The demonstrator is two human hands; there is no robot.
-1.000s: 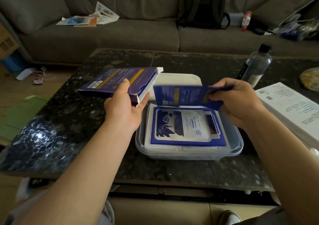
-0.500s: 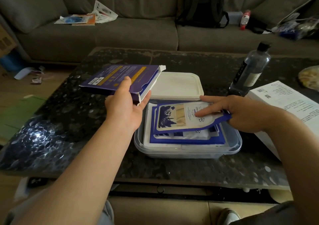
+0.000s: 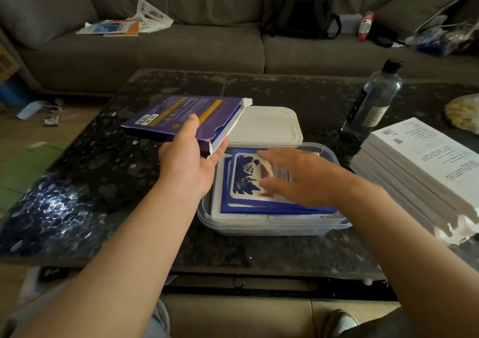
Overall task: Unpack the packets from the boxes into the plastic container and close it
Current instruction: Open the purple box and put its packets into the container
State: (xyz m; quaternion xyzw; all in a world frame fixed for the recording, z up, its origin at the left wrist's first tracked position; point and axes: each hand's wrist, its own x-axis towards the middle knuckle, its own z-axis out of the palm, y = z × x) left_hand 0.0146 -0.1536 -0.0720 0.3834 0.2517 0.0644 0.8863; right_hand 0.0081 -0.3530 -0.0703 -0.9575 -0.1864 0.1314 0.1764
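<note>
A grey fabric sofa (image 3: 197, 55) filled the back of the room. A black backpack (image 3: 300, 6) leaned against its cushions, and loose colourful papers (image 3: 124, 25) lay strewn on its seat. Before it stood a dark speckled stone coffee table (image 3: 298, 91), light glinting off its near left corner. Pale flooring (image 3: 77, 120) at left was littered with scraps.
</note>
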